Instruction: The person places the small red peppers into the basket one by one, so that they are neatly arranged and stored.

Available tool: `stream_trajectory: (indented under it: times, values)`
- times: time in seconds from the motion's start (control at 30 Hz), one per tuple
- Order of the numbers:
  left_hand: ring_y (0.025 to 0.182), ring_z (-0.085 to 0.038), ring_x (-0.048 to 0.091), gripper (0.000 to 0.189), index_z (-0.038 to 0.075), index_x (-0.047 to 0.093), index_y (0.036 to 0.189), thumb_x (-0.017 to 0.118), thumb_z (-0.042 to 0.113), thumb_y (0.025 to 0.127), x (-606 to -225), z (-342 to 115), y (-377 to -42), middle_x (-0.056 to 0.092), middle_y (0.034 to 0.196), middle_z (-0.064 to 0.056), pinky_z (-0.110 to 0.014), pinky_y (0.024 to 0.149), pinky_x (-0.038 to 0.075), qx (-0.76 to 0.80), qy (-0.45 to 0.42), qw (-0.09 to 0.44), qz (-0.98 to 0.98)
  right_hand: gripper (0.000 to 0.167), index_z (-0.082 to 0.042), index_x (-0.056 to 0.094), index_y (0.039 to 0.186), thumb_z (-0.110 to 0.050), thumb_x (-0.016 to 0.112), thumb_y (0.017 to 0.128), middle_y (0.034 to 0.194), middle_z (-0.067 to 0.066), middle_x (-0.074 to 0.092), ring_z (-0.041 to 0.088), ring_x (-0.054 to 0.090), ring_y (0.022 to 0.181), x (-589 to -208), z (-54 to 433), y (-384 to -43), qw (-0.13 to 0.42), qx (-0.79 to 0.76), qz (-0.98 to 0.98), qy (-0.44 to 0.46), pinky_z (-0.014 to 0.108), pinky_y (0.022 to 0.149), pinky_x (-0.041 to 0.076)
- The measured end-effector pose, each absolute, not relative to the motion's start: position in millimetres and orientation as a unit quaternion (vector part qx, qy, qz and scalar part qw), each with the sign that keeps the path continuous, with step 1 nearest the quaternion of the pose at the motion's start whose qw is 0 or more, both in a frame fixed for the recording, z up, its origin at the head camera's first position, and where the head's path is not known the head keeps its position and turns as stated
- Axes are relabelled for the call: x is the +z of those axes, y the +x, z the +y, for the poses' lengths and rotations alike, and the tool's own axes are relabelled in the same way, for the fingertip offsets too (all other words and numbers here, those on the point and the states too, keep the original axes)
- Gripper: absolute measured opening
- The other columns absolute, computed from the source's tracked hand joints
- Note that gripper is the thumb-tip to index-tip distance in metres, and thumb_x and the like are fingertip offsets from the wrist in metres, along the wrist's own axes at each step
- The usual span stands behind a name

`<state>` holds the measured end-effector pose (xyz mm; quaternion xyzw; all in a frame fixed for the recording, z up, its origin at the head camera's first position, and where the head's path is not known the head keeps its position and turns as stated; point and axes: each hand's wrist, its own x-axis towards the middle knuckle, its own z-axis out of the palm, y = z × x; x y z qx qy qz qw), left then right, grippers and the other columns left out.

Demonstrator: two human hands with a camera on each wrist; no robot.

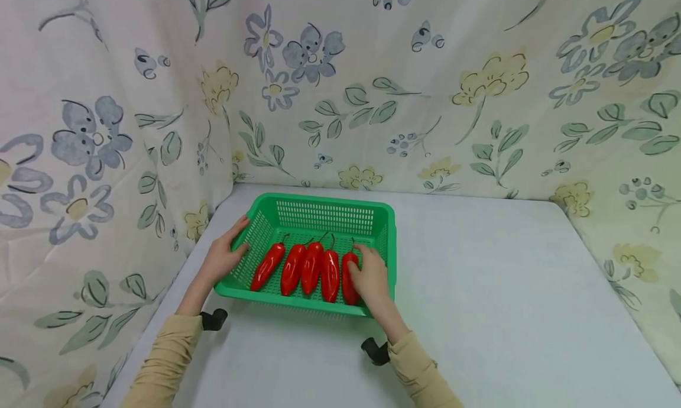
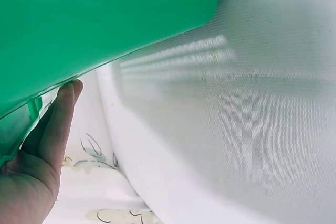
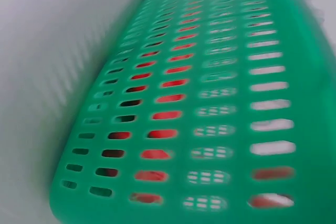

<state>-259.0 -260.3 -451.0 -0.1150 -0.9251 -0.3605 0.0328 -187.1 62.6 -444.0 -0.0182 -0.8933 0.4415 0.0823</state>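
A green plastic basket (image 1: 324, 198) with slotted walls stands on the table. Several glossy red chili peppers (image 1: 268, 266) lie side by side in it, stems pointing to the back. At the left rim, my left hand (image 1: 220, 257) holds the basket, thumb over the edge and fingers along the outside. The left wrist view shows those fingers (image 2: 60, 121) against the green wall. My right hand (image 1: 372, 281) reaches in over the right side and grips the rightmost pepper (image 1: 349, 285) between thumb and fingers. Through the slots in the right wrist view, red peppers (image 3: 167, 115) show.
The basket sits on a white table (image 1: 505, 295), toward its back left. A floral curtain (image 1: 330, 100) hangs behind the table and along its sides. Black wrist cameras (image 1: 375, 352) stick out from both sleeves, close to the basket's front.
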Motion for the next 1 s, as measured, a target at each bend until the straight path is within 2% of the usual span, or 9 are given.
stream_trajectory:
  times: [0.2,0.4,0.67,0.73,0.8,0.87,0.93,1.0]
  values:
    - [0.141,-0.039,0.027,0.06,0.009,0.033,0.148,0.054,0.005,0.092,-452,-260,-259,0.024,0.157,-0.007,-0.058,0.11,0.029,-0.36,-0.116,0.032,-0.925,0.04,-0.008,0.055,0.131,-0.013,0.061,0.091,0.13,0.014,0.058,0.037,0.059,0.112,-431,79,-169,0.05,0.58,-0.813,-0.004,0.045,0.09,0.054]
    - [0.142,-0.038,0.026,0.06,0.009,0.033,0.148,0.054,0.004,0.092,-452,-262,-260,0.025,0.157,-0.007,-0.058,0.11,0.028,-0.363,-0.119,0.032,-0.924,0.041,-0.019,0.054,0.132,-0.021,0.062,0.091,0.133,0.006,0.057,0.027,0.059,0.117,-413,98,-149,0.029,0.621,-0.783,-0.007,0.048,0.098,0.048]
    - [0.141,-0.039,0.028,0.057,0.008,0.035,0.147,0.054,0.01,0.094,-455,-266,-262,0.027,0.157,-0.007,-0.059,0.109,0.03,-0.359,-0.123,0.048,-0.924,0.044,-0.016,0.051,0.135,-0.021,0.062,0.092,0.134,0.009,0.056,0.025,0.058,0.119,-415,133,-131,0.042,0.624,-0.78,-0.027,0.048,0.101,0.046]
    - [0.138,-0.038,0.033,0.053,0.007,0.037,0.146,0.053,0.012,0.095,-455,-265,-261,0.03,0.155,-0.009,-0.057,0.105,0.037,-0.357,-0.115,0.068,-0.925,0.044,-0.017,0.05,0.135,-0.022,0.061,0.093,0.134,0.009,0.056,0.024,0.058,0.119,-418,142,-126,0.047,0.615,-0.786,-0.039,0.045,0.1,0.047]
    - [0.129,-0.038,0.047,0.048,0.007,0.043,0.142,0.052,0.015,0.096,-456,-264,-258,0.041,0.149,-0.012,-0.053,0.094,0.047,-0.354,-0.097,0.108,-0.924,0.044,-0.019,0.05,0.135,-0.025,0.061,0.093,0.133,0.007,0.057,0.02,0.058,0.118,-421,151,-122,0.052,0.601,-0.796,-0.053,0.039,0.099,0.049]
    - [0.109,-0.032,0.063,0.039,0.009,0.054,0.135,0.051,0.018,0.097,-456,-262,-256,0.058,0.133,-0.014,-0.042,0.076,0.054,-0.35,-0.054,0.172,-0.919,0.043,-0.02,0.051,0.135,-0.027,0.06,0.093,0.132,0.005,0.057,0.014,0.059,0.115,-425,160,-118,0.061,0.588,-0.804,-0.063,0.03,0.097,0.051]
    - [0.083,-0.019,0.069,0.031,0.01,0.063,0.123,0.05,0.021,0.097,-457,-260,-253,0.068,0.114,-0.014,-0.027,0.062,0.051,-0.359,0.01,0.242,-0.901,0.042,-0.02,0.051,0.134,-0.028,0.058,0.094,0.131,0.005,0.058,0.005,0.059,0.111,-427,168,-114,0.07,0.581,-0.808,-0.072,0.019,0.092,0.05]
    - [0.061,-0.004,0.063,0.028,0.009,0.069,0.11,0.049,0.024,0.097,-458,-258,-252,0.072,0.093,-0.01,-0.017,0.052,0.042,-0.391,0.082,0.304,-0.865,0.041,-0.02,0.051,0.134,-0.029,0.057,0.095,0.13,0.004,0.059,-0.003,0.058,0.107,-430,175,-110,0.077,0.578,-0.809,-0.077,0.011,0.088,0.047]
